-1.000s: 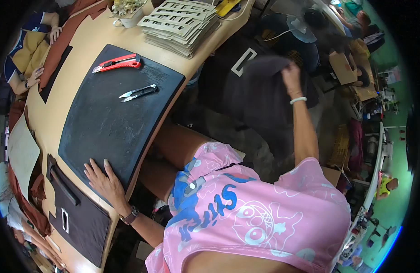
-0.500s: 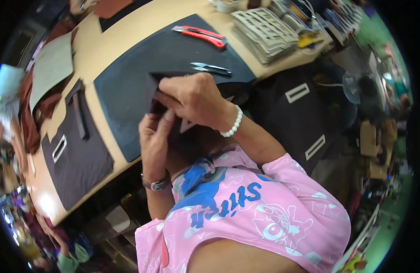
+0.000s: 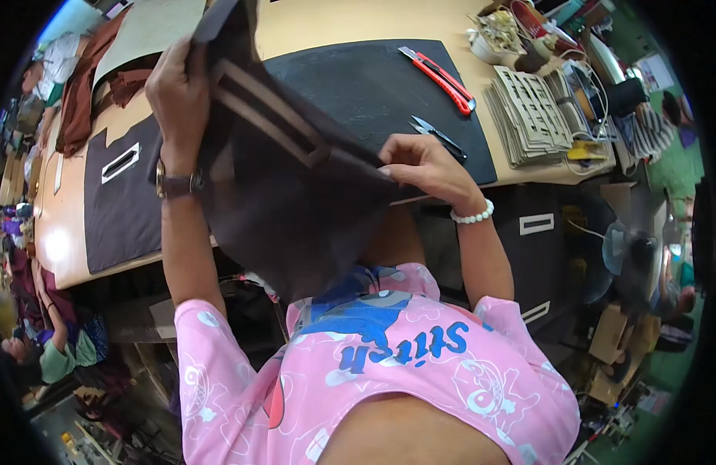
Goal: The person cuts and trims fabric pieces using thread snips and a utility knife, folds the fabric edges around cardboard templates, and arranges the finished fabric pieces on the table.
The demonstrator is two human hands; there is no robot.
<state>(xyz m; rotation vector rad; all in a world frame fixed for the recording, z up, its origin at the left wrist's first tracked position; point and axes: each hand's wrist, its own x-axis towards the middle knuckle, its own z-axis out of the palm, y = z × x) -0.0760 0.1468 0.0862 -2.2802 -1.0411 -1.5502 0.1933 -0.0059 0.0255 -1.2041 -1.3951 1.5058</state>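
Observation:
A dark brown fabric piece point(image 3: 296, 209) hangs spread between my hands, in front of the table's edge and my pink shirt. A long slot with a lighter rectangular border runs across its upper part. My left hand point(image 3: 179, 101), with a watch on the wrist, grips the piece's upper left side, fingers closed. At the right edge of the same piece, my right hand point(image 3: 429, 169) pinches it between thumb and fingers; a pale bead bracelet circles that wrist. Beyond my right hand lie thread snips point(image 3: 443, 141) and a red utility knife point(image 3: 441, 80) on a black cutting mat point(image 3: 327, 74).
Another dark fabric piece point(image 3: 125, 213) with a white-bordered slot lies at the table's left. Stacked pale cut-out strips point(image 3: 532, 116) stand at the right edge. More dark fabric point(image 3: 521, 256) with white-bordered slots is at lower right. A person in green point(image 3: 63, 356) is at far left.
My hands have moved apart, left hand up and leftward, right hand rightward. The fabric piece, earlier bunched between them, is now spread and raised. The view has shifted.

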